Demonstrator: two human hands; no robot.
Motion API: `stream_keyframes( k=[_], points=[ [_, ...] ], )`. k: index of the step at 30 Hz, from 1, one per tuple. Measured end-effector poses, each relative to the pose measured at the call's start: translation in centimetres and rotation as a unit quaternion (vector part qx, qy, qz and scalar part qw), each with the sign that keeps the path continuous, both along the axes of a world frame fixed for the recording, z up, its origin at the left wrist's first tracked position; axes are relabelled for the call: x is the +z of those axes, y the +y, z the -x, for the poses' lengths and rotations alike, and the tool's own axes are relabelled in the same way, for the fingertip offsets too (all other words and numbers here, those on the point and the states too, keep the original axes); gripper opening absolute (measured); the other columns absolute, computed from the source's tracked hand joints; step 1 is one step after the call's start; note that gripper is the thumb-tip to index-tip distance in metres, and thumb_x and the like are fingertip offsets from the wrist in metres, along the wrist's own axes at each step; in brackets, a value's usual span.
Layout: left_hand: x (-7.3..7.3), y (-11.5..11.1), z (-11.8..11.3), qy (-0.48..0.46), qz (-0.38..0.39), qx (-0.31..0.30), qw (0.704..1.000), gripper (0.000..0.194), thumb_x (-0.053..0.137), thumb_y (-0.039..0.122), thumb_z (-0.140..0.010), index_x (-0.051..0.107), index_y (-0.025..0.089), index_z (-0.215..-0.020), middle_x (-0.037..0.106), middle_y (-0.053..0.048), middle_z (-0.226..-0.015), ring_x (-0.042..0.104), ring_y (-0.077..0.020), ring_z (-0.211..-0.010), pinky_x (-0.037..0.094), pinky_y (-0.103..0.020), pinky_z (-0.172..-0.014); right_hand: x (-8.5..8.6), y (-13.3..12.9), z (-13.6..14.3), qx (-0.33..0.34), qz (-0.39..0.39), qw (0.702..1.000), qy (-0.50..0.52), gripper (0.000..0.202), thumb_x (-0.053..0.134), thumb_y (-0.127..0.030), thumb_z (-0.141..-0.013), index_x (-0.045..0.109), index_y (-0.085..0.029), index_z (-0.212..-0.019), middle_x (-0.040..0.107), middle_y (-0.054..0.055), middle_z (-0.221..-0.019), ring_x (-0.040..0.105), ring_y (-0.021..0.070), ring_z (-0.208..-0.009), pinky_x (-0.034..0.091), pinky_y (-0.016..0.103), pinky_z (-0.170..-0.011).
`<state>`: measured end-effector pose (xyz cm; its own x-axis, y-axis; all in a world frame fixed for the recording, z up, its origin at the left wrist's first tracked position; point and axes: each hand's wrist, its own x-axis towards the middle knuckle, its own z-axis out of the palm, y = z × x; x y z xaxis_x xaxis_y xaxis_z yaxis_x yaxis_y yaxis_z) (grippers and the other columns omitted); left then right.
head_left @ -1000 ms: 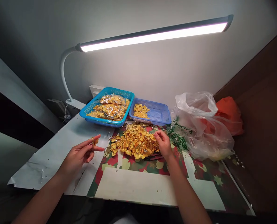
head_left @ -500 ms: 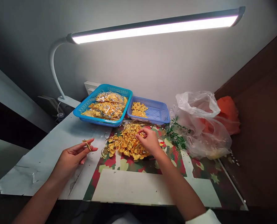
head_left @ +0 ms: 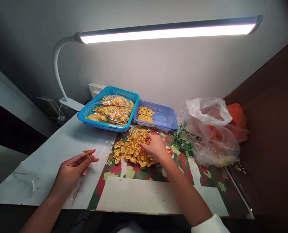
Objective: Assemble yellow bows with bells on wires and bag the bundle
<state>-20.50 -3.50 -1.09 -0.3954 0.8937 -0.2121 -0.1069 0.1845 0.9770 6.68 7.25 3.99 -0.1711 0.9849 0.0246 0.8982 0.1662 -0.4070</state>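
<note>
I see the table across the near scene, a plastic bag on its right. The blue basket sits far left of centre. The golden pile lies central, with the purple basket beyond. At the pile's right, I cannot tell whether the right hand pinches anything; the left hand, near left, has a gold piece between its fingers.

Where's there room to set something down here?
The white sheet between left hand and turquoise basket, and the pale panel in front of the golden pile, look mostly bare. Crowded: under the right hand, and by the plastic bag.
</note>
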Motion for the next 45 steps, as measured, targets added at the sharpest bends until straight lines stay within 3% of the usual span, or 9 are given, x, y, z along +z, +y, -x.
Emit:
stream_keyframes(
  k=[6,10,18,23,27,33,38,41,45],
  points=[
    [-0.1,0.0,-0.3,-0.005,-0.004,0.005,1.0,0.032,0.085,0.042,-0.06,0.076,0.022,-0.085,0.077,-0.003,-0.078,0.036,-0.0079,-0.043,0.037,-0.025,-0.044,-0.2,0.2,-0.3,0.036,0.009,0.998,0.046,0.026,0.076,-0.033,-0.067,0.06,-0.021,-0.05,0.058,0.003,-0.049,0.053,0.0181,-0.058,0.036,0.036,-0.073],
    [-0.2,-0.1,-0.3,0.008,-0.005,0.003,1.0,0.032,0.083,0.042,-0.062,0.075,0.02,-0.084,0.076,-0.004,-0.079,0.036,-0.0087,-0.043,0.039,-0.027,-0.045,-0.2,0.1,-0.4,0.049,0.029,0.996,0.075,0.022,0.07,-0.019,-0.069,0.062,-0.021,-0.048,0.062,0.003,-0.054,0.053,0.0169,-0.059,0.034,0.035,-0.073],
    [-0.7,-0.3,0.0,0.002,-0.012,0.012,1.0,0.028,0.083,0.04,-0.063,0.075,0.022,-0.082,0.075,-0.003,-0.085,0.035,-0.0081,-0.044,0.032,-0.025,-0.04,-0.3,-0.8,-1.8,0.063,0.013,0.982,0.177,0.018,0.058,-0.03,-0.083,0.064,-0.019,-0.07,0.066,0.004,-0.077,0.057,0.0175,-0.073,0.037,0.028,-0.067],
    [0.2,-0.5,-0.9,0.011,-0.014,0.018,1.0,0.029,0.084,0.041,-0.061,0.077,0.022,-0.082,0.076,-0.004,-0.083,0.034,-0.0073,-0.044,0.03,-0.024,-0.039,0.8,-1.5,-2.7,0.088,-0.016,0.934,0.346,0.024,0.055,-0.039,-0.086,0.058,-0.019,-0.073,0.059,0.002,-0.075,0.054,0.0159,-0.074,0.042,0.027,-0.069],
    [0.8,-0.4,-1.5,0.019,-0.021,0.01,1.0,0.029,0.082,0.044,-0.062,0.078,0.021,-0.081,0.077,-0.007,-0.082,0.032,-0.007,-0.043,0.033,-0.025,-0.04,1.7,-2.1,-3.2,0.074,-0.031,0.915,0.396,0.026,0.057,-0.042,-0.086,0.057,-0.019,-0.072,0.057,0.001,-0.075,0.051,0.015,-0.073,0.041,0.027,-0.069],
    [3.9,1.9,-4.7,0.04,-0.046,-0.073,0.995,0.028,0.084,0.045,-0.057,0.079,0.02,-0.068,0.076,-0.009,-0.076,0.034,-0.0048,-0.04,0.033,-0.023,-0.039,2.0,-2.2,-3.0,0.08,-0.02,0.909,0.409,0.025,0.058,-0.042,-0.085,0.059,-0.019,-0.075,0.06,0.002,-0.077,0.054,0.0158,-0.074,0.041,0.027,-0.068],
    [7.1,5.2,-9.7,0.059,-0.089,-0.202,0.974,0.039,0.082,0.046,-0.06,0.081,0.017,-0.087,0.077,-0.01,-0.077,0.052,-0.0128,-0.049,0.037,-0.023,-0.041,2.3,-2.4,-2.6,0.119,-0.039,0.926,0.355,0.021,0.058,-0.036,-0.087,0.061,-0.02,-0.074,0.063,0.001,-0.078,0.056,0.017,-0.079,0.041,0.029,-0.074],
    [7.5,6.6,-11.5,0.089,-0.132,-0.253,0.954,0.033,0.08,0.044,-0.065,0.081,0.017,-0.084,0.077,-0.011,-0.081,0.06,-0.0177,-0.06,0.042,-0.024,-0.046,2.7,-2.5,-2.6,0.142,-0.043,0.935,0.323,0.019,0.059,-0.033,-0.088,0.063,-0.02,-0.074,0.065,0.001,-0.078,0.057,0.0167,-0.078,0.041,0.029,-0.074],
    [7.5,7.4,-11.8,0.125,-0.139,-0.274,0.943,0.029,0.078,0.043,-0.068,0.081,0.017,-0.079,0.075,-0.008,-0.072,0.056,-0.0142,-0.053,0.04,-0.023,-0.044,2.6,-2.2,-2.7,0.157,-0.05,0.937,0.307,0.019,0.057,-0.029,-0.089,0.064,-0.021,-0.073,0.066,0.001,-0.079,0.057,0.017,-0.079,0.04,0.03,-0.075]
  ],
)
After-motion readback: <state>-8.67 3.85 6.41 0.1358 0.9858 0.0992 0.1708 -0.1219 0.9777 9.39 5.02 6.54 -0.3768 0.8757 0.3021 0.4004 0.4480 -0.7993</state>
